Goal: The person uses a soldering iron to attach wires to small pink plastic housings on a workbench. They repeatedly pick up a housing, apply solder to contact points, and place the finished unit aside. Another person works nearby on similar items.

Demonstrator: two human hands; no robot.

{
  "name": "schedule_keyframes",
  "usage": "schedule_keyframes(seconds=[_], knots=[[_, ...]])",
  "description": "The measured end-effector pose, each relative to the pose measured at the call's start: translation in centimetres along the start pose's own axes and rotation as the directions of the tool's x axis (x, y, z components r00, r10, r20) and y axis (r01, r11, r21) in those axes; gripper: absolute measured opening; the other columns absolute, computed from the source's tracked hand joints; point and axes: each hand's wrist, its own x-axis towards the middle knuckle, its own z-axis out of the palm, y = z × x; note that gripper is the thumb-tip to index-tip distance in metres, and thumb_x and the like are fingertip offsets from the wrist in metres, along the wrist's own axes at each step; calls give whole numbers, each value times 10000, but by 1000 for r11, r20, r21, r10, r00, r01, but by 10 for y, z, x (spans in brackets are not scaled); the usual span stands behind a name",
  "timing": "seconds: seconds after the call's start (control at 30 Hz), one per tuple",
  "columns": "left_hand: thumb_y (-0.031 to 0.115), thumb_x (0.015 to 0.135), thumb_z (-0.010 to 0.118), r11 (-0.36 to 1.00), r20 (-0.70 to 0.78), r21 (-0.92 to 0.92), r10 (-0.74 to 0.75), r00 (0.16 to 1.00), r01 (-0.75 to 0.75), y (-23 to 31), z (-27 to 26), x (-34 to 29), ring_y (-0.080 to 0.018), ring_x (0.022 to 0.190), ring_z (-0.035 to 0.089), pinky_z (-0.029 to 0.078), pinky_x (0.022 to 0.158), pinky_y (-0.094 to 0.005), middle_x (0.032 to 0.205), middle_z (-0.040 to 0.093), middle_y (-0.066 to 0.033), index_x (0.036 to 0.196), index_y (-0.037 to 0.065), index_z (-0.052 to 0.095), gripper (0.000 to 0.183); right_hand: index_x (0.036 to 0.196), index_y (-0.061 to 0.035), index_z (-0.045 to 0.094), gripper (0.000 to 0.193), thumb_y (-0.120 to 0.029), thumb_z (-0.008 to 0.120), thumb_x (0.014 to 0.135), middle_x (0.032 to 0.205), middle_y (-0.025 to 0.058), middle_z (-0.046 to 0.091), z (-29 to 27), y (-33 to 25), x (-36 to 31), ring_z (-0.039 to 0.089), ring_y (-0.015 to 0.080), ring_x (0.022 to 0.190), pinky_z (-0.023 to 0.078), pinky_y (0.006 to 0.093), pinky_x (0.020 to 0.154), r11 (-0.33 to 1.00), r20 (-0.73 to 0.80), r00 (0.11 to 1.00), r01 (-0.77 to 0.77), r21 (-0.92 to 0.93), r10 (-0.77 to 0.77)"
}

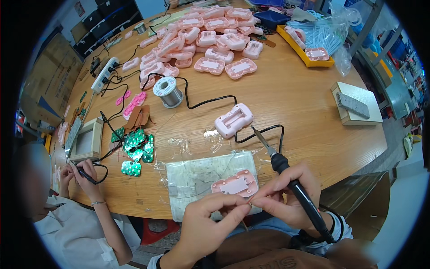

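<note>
My right hand point(293, 195) is closed round a black-handled soldering iron point(280, 164), whose metal tip points up and away over the table. Its thumb and fingertips also meet those of my left hand point(204, 224), which pinches a tiny piece I cannot make out. Just beyond the fingertips, a pink plastic shell half point(235, 184) lies hollow side up on a pale, stained pad point(183, 179). Farther off, near the iron's tip, rests another pink shell point(234, 121) with a rectangular recess.
A solder spool point(168, 92) stands left of centre. Green circuit boards point(134, 143) lie nearby, and a big heap of pink shells point(215, 38) covers the far side. Black cords cross the tabletop. At left, a co-worker's hands point(85, 177) hold a tool. A grey block point(353, 106) sits at right.
</note>
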Motion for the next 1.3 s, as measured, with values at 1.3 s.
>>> schedule_keyframes(seconds=[1.3], knots=[[-42,689,727,730,-242,635,498,833,-252,-41,31,41,-258,717,574,460,637,-337,820,623,-85,794,23,632,156,856,-47,572,269,-101,748,660,589,91,556,-74,15,-6,497,200,447,351,316,393,939,384,919,207,-273,-91]])
